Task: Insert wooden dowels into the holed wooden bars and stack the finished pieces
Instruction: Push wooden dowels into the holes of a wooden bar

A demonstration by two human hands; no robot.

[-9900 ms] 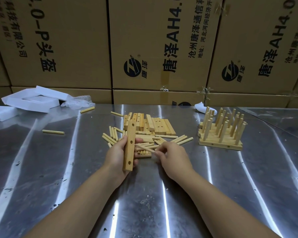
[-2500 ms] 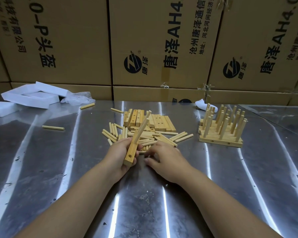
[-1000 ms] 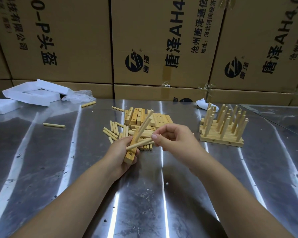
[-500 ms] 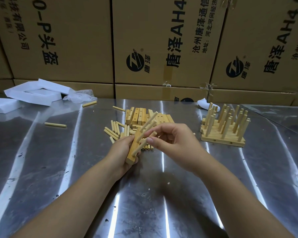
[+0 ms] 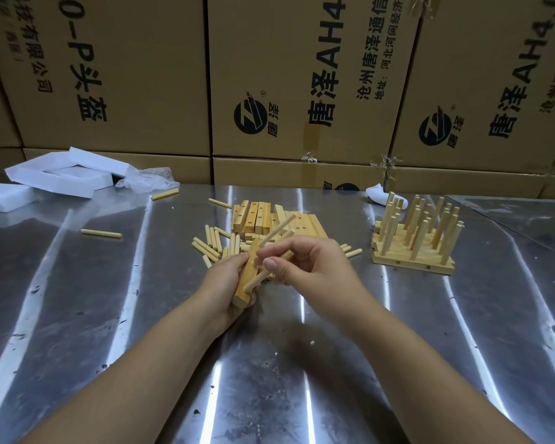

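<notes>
Nearest, the left hand [image 5: 225, 283] wraps its fingers round a holed bar [image 5: 245, 283], tilting it up off the metal table [image 5: 141, 315] so its drilled face turns toward the other hand. The right hand [image 5: 311, 267], just beside it, pinches a dowel [image 5: 257, 280] between thumb and fingertips. The dowel's free end lies against the bar's near part, seemingly being lined up with a hole. Another dowel [image 5: 277, 229] stands out of the bar's far part, beyond the right hand's fingers. Just past both hands lie loose dowels [image 5: 210, 243] and spare bars [image 5: 257, 214], within easy reach. Farther right of the right hand sits the finished stack [image 5: 414, 251], pegs upward, out of the working space.
</notes>
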